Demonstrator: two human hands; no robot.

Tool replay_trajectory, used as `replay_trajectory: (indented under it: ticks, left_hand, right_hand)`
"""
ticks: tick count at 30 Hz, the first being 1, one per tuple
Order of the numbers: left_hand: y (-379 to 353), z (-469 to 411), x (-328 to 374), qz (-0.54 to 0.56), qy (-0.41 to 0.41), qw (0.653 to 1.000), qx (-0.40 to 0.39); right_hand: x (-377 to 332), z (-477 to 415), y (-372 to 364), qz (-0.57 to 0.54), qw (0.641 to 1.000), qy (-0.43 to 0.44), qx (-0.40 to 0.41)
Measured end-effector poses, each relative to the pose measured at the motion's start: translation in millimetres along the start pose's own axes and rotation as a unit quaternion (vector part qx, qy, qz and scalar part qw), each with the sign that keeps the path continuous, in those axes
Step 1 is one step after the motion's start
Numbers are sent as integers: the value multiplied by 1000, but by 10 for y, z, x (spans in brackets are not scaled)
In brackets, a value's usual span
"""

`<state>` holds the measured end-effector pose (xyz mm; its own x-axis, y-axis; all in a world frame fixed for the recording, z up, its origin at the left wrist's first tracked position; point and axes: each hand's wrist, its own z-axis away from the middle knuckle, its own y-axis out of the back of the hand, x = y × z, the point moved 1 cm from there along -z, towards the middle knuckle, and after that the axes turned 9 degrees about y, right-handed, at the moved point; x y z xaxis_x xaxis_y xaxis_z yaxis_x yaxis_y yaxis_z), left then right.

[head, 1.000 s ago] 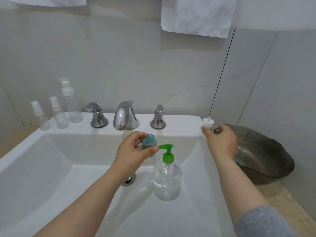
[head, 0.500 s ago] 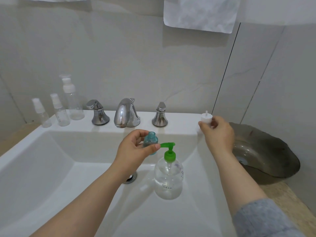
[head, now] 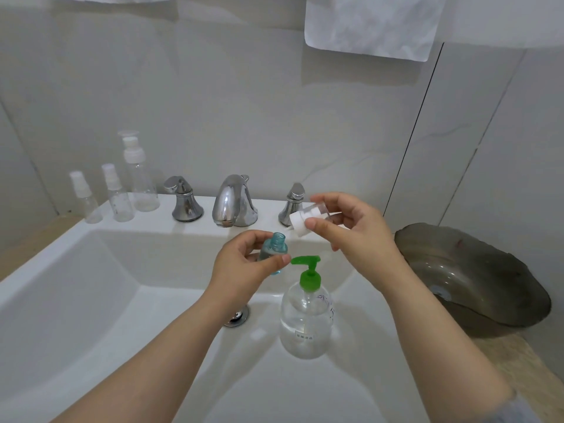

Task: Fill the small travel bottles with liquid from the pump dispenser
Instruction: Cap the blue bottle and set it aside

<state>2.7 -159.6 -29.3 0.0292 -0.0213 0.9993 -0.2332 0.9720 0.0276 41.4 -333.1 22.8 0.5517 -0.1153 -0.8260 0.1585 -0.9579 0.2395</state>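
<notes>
The left hand (head: 247, 265) holds a small teal bottle (head: 276, 250) of see-through plastic, its thumb and fingers curled round the body. The bottle stands upright over the far part of the basin with its threaded neck uncapped. Just to its right, the green spout of the pump dispenser (head: 306, 319) points toward it and stops near the left thumb tip. The dispenser is a round-shouldered clear bottle with clear liquid inside and a small label low on its front. It stands in the white glossy sink (head: 91, 300), right of the metal drain (head: 236, 316). The right hand (head: 358, 232) is raised above and right of the pump. Its thumb and fingers pinch a white ribbed cap (head: 298, 222) with a clear cylindrical cover, tipped on its side. On the far ledge sits a rounded chrome faucet (head: 233, 201) between two flared chrome handles (head: 183, 200). Three clear bottles (head: 117, 198) with white spray tops stand in a row at the far left, the tallest nearest the faucet. To the right, a grey shell-shaped dish (head: 476, 279) with a smooth, shiny hollow lies on the beige stone counter (head: 525, 372). A white cloth (head: 372, 24) hangs against the pale tiled wall above.
</notes>
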Motion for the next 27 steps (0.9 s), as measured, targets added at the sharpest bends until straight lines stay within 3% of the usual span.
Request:
replay_trajectory:
  ticks: [14, 24, 27]
  left_hand:
    - [-21, 61, 80, 1, -19, 1000, -14]
    - [-34, 81, 109, -37, -44, 998, -24]
    - [-31, 73, 104, -41, -42, 998, -23]
  right_hand:
    - [-38, 34, -75, 117, 990, 64, -37]
    - [-52, 55, -103, 173, 984, 21, -48]
    - [-82, 58, -50, 131, 989, 11, -74]
